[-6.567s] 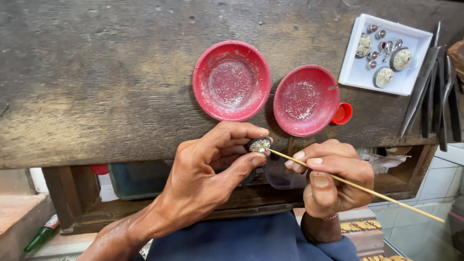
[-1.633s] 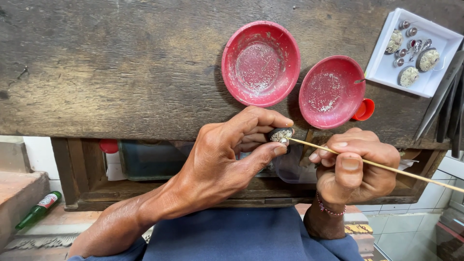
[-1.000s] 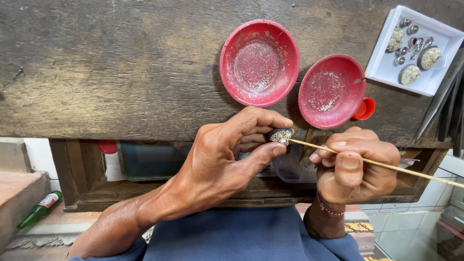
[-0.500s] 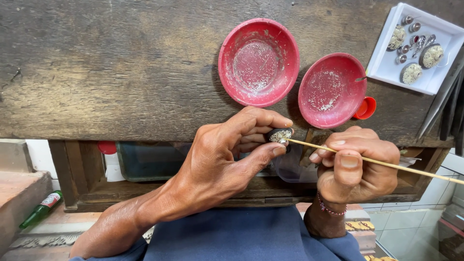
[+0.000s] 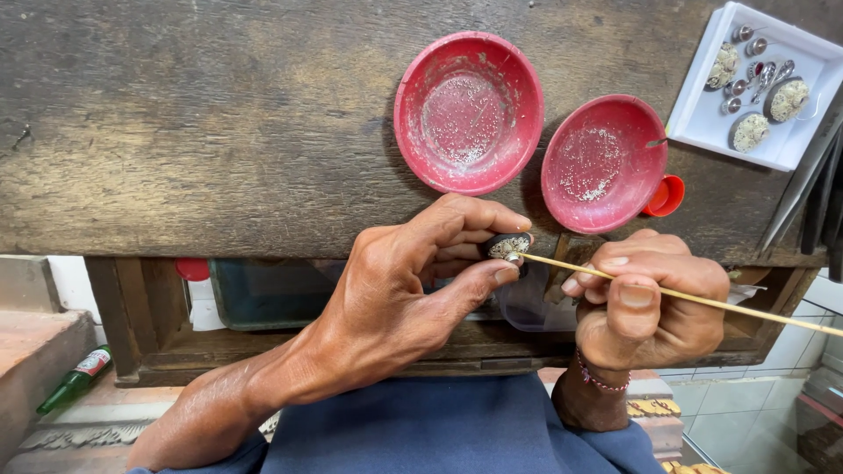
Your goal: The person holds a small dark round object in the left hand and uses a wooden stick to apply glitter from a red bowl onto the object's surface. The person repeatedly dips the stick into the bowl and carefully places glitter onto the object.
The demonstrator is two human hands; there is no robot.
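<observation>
My left hand (image 5: 395,281) pinches a small oval piece (image 5: 507,245); my right hand (image 5: 650,298) grips a thin stick (image 5: 702,298), tip touching it, below two red bowls (image 5: 470,110).

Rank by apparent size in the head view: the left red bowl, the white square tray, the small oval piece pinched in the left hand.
1. Left red bowl
2. White square tray, partly cut off at the frame edge, so unsure
3. Small oval piece, clearly smallest

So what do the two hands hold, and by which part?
The left hand pinches a small oval piece by its edges. The right hand grips a thin stick near its tip end.
</observation>
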